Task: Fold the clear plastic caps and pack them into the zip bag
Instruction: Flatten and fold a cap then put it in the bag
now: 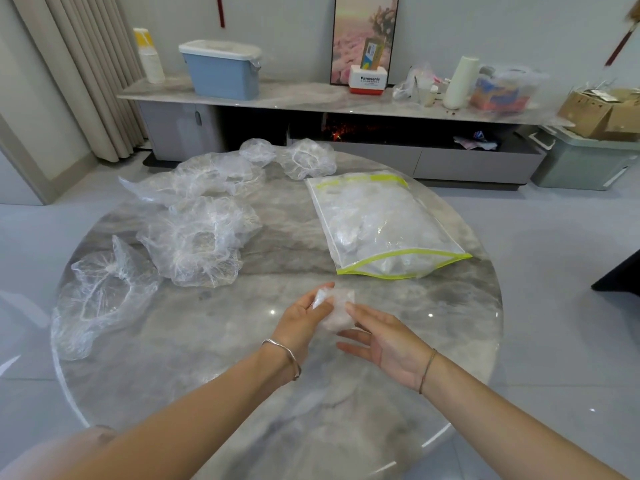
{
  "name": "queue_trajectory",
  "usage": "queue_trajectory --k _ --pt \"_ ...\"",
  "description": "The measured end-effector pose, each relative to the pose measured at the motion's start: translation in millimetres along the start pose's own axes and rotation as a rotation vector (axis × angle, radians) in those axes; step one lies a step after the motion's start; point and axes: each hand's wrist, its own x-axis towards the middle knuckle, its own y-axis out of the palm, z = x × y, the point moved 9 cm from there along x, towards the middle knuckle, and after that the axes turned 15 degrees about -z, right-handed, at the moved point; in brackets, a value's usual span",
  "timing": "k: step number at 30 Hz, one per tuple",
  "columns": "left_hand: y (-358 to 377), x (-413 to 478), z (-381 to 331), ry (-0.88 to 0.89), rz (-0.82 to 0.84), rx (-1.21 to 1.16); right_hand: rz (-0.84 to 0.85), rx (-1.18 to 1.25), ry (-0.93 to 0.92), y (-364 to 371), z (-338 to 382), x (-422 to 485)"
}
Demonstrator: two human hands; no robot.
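Observation:
A small folded clear plastic cap (335, 310) is held just above the round marble table (277, 341) near its front middle. My left hand (301, 320) pinches its left side between thumb and fingers. My right hand (384, 344) is beside it with fingers straight, their tips touching its right side. The zip bag (384, 223) with a lime-green zip strip lies beyond to the right, its mouth facing me, with folded caps inside. Several unfolded clear caps lie on the left half: one at the left edge (97, 299), one in the middle left (201, 240), others further back (214, 174).
Two more caps (304, 157) sit at the table's far edge. Behind the table runs a low cabinet (311, 95) with a blue bin (221, 71), a Panasonic box (367, 81) and clutter. A grey-green storage box (581, 161) stands on the floor at right.

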Motion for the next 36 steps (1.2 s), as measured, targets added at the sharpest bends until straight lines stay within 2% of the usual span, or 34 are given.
queue_trajectory --k 4,7,8,10,12,16,19,23,27,29,32,36 --pt "16.4 8.9 4.9 0.005 0.039 0.045 -0.114 0.093 -0.031 -22.2 7.1 10.5" --pt "21.4 22.0 -1.1 0.070 -0.010 0.104 -0.295 0.121 -0.079 -48.9 13.1 25.3" --pt "19.2 28.7 -8.3 0.149 -0.055 0.160 -0.387 0.061 -0.181 -64.1 22.7 29.1" --pt "22.4 44.1 -27.4 0.371 -0.137 0.354 -0.557 -0.193 -0.502 -95.8 58.1 34.7" --pt "36.2 54.7 -38.8 0.539 -0.144 0.524 -0.566 -0.404 -0.745 -105.2 84.6 38.3" --pt "71.5 77.7 -38.8 0.793 -0.111 0.831 -0.583 -0.711 -1.055 -107.7 99.5 55.0" --pt "79.5 97.4 -25.4 0.858 -0.084 0.998 -0.517 -0.928 -1.342 -89.5 99.1 67.1" --pt "71.9 114.0 -15.9 0.887 -0.122 1.002 -0.492 -0.997 -1.514 -77.0 94.9 84.0" --pt "67.3 122.1 -12.0 0.861 -0.142 0.902 -0.457 -1.085 -1.517 -69.7 84.9 108.8" --pt "68.5 122.2 -12.4 0.843 -0.131 0.861 -0.361 -1.180 -1.377 -65.6 79.3 125.5" --pt "74.0 123.0 -10.7 0.845 -0.090 0.853 -0.265 -1.411 -1.056 -61.9 62.5 147.6" --pt "78.4 119.2 -15.5 0.862 -0.051 0.851 -0.249 -1.609 -0.933 -52.8 65.4 170.0"
